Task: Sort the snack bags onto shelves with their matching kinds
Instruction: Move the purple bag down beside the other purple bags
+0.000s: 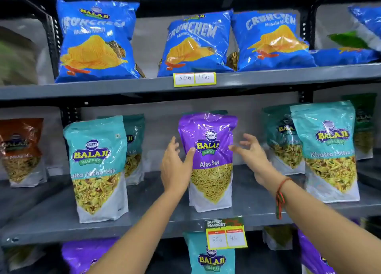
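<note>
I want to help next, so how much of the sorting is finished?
Done: the top shelf holds only blue chip bags. In hand: both hands, left hand and right hand, are at the purple bag standing among teal bags. Left: that purple bag, and a teal bag beside purple ones below.

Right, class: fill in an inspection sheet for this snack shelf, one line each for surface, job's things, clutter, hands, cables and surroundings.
Surface: grey middle shelf, bags standing upright.
Job's things: purple Aloo Sev bag among teal Khatta Mitha Mix bags; blue Crunchem bags on the shelf above.
Clutter: nothing seen.
Hands: left hand touches the purple bag's edge; right hand open beside it.
Cables: nothing seen.
Surroundings: price tags on shelf edges; more bags below.
</note>
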Tool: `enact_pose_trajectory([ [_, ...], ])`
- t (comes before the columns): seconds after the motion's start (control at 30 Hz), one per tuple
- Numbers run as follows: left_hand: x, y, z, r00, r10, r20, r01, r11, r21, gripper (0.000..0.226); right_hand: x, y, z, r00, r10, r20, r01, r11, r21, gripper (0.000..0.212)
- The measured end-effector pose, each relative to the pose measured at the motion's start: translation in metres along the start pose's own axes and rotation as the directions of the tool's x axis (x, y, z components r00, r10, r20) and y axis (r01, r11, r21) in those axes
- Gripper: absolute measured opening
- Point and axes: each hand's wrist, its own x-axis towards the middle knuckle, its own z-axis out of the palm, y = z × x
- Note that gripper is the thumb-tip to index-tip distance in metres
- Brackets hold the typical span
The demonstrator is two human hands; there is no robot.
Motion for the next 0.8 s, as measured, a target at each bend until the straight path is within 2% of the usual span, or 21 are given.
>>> enact_pose_trajectory([
  [0.07, -0.002, -0.012, 0.009, 0.998, -0.050, -0.037, 0.048, 0.997, -0.054, 0.048, 0.001, 0.012, 0.008, 0.993, 0.058, 0.104, -0.063, 0.997, 0.049, 0.059],
  [0.13, -0.006, -0.025, 0.013, 0.995, -0.081, -0.063, 0.073, 0.991, -0.109, 0.029, 0.002, 0.031, 0.014, 0.980, 0.045, 0.191, -0.058, 0.996, 0.061, 0.032],
  [0.23, 0.000, -0.037, 0.020, 0.993, -0.097, -0.069, 0.086, 0.984, -0.155, 0.033, 0.007, 0.043, 0.017, 0.986, -0.019, 0.164, 0.005, 0.997, 0.082, 0.002],
  [0.33, 0.006, -0.040, 0.024, 0.988, -0.128, -0.088, 0.113, 0.981, -0.155, 0.024, 0.010, 0.045, 0.019, 0.991, -0.038, 0.126, 0.027, 0.995, 0.092, 0.006],
  [0.53, 0.006, -0.041, 0.013, 0.964, -0.234, -0.125, 0.196, 0.946, -0.259, 0.009, -0.002, 0.035, 0.028, 0.991, -0.083, 0.106, 0.068, 0.988, 0.136, 0.013],
  [0.67, -0.007, -0.034, -0.014, 0.962, -0.230, -0.148, 0.159, 0.911, -0.381, 0.008, -0.032, 0.020, 0.035, 0.982, -0.151, 0.116, 0.126, 0.973, 0.195, 0.013],
  [0.8, -0.037, -0.028, -0.054, 0.959, -0.199, -0.201, 0.081, 0.875, -0.477, 0.021, -0.077, 0.003, 0.043, 0.971, -0.183, 0.152, 0.139, 0.956, 0.258, 0.007],
])
